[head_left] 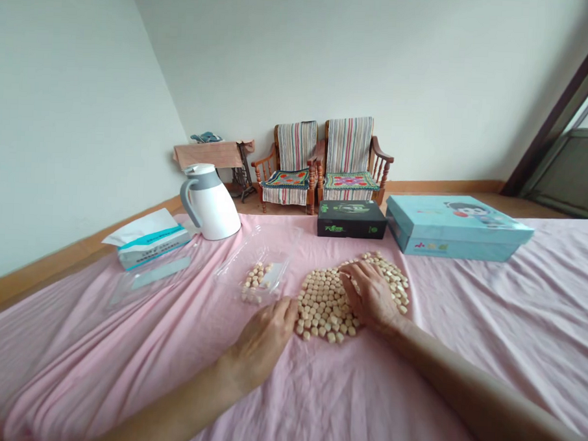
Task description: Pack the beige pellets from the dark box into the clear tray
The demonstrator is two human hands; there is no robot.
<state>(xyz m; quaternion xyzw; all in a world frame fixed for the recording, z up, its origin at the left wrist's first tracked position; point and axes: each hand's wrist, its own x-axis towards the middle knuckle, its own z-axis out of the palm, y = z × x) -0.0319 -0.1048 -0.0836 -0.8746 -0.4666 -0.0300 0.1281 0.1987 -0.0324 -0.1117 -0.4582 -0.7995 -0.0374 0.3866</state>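
Note:
A wide, single-layer spread of small, rounded, pale tan pieces (322, 300) covers part of the pink cloth in front of me; their exact kind is not clear. My right hand (371, 292) lies flat over the right part of the spread, fingers stretched out and touching the pieces. At the left edge of the spread rests my left hand (270, 330), open, its fingertips against the outermost pieces. Beyond my left hand is a clear plastic tray (233, 263) with several of the same pieces in it.
A black box (351, 220) and a light blue box (459, 228) stand behind the spread. On the left are a white and grey jug (211, 204), a tissue pack (151, 240) and a clear plastic lid (148, 279). Two wooden chairs (350, 148) stand by the wall.

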